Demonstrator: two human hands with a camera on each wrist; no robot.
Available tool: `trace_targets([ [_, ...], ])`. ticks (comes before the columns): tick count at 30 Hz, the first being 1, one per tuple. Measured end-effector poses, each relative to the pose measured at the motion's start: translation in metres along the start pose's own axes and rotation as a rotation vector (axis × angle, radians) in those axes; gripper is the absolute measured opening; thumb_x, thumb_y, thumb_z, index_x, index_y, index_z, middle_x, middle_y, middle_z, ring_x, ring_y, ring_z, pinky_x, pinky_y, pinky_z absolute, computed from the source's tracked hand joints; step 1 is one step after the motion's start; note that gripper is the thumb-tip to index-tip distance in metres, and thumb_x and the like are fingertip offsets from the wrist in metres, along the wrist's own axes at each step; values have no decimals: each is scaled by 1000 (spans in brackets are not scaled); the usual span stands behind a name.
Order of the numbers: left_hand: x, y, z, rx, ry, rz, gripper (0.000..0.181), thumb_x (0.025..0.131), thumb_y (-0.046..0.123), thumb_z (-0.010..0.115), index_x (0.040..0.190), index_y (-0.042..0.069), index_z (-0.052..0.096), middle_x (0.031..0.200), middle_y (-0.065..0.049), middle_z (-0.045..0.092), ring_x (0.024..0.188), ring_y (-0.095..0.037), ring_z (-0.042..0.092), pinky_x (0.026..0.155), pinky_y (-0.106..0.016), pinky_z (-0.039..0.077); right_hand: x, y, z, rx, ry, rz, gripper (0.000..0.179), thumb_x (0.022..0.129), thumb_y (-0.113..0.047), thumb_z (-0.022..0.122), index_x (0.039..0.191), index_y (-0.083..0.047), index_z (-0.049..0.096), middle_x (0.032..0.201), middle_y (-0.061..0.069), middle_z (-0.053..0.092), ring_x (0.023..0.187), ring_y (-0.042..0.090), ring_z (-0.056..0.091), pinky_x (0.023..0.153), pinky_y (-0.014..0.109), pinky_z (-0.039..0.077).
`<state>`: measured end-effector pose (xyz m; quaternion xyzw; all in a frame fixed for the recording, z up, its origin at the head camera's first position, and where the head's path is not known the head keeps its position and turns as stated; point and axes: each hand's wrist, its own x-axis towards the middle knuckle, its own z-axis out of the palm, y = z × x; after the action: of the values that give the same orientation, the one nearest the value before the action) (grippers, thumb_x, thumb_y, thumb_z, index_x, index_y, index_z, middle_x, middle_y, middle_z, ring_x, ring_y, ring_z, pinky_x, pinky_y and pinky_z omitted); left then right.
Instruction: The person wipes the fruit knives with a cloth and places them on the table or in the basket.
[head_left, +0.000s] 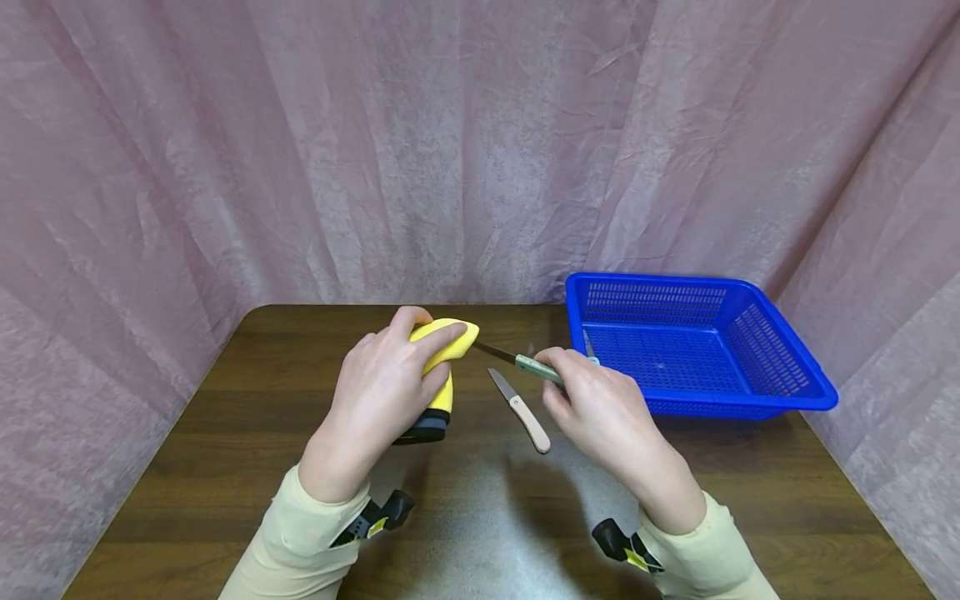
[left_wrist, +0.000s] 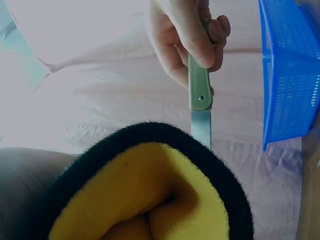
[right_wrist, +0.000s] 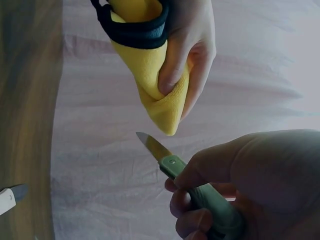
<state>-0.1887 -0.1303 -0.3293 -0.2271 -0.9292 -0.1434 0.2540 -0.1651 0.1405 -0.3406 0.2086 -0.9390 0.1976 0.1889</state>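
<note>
My left hand (head_left: 386,387) grips a folded yellow cloth (right_wrist: 145,70) with a dark border; in the left wrist view the dark-edged cloth fills the lower middle. In my right hand (head_left: 600,404) is a folding knife (right_wrist: 172,162) with a green handle, its blade out and pointing toward the cloth. In the right wrist view the blade tip is just short of the cloth's folded point. A second folding knife (head_left: 529,421), white-handled and opened, lies on the table between the hands.
A blue plastic basket (head_left: 750,400) stands at the right rear of the wooden table (head_left: 247,467), with a small bladed item (head_left: 589,346) at its left end. Pink curtains (head_left: 450,167) hang behind and at both sides.
</note>
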Motion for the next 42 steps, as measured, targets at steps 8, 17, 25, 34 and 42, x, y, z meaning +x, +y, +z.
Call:
trace_targets([
  [8,1,1,0,3,-7,-3,49,91,12,82,137,29,80,131,-15,66,69,-36,63,63,-50,54,-1,1,4,-15,-22,0,18,109,-22,70,121,-16,80,87,-6,63,69,13,55,60,38,50],
  [17,0,4,0,-10,-7,11,49,91,12,82,137,29,80,132,-15,66,76,-36,68,66,-51,55,0,2,4,-24,15,-11,20,112,-24,66,109,-13,83,85,-6,61,71,15,56,63,42,52],
  [25,0,7,0,-3,2,14,50,91,13,82,137,30,80,132,-14,66,74,-36,66,66,-49,55,0,1,4,-15,46,-17,13,108,-23,73,109,-13,82,91,-2,67,77,19,64,64,43,55],
  [34,-1,9,1,-11,19,50,51,89,11,83,137,28,80,130,-15,67,78,-34,70,68,-49,55,-1,2,4,7,54,-21,11,104,-21,79,113,-14,79,92,-1,64,71,18,59,60,41,51],
  [42,-1,16,3,-16,29,85,52,87,10,85,135,28,81,127,-14,67,80,-31,72,68,-47,55,-1,2,3,17,35,-17,13,104,-22,80,114,-15,78,94,0,65,70,17,56,59,41,50],
])
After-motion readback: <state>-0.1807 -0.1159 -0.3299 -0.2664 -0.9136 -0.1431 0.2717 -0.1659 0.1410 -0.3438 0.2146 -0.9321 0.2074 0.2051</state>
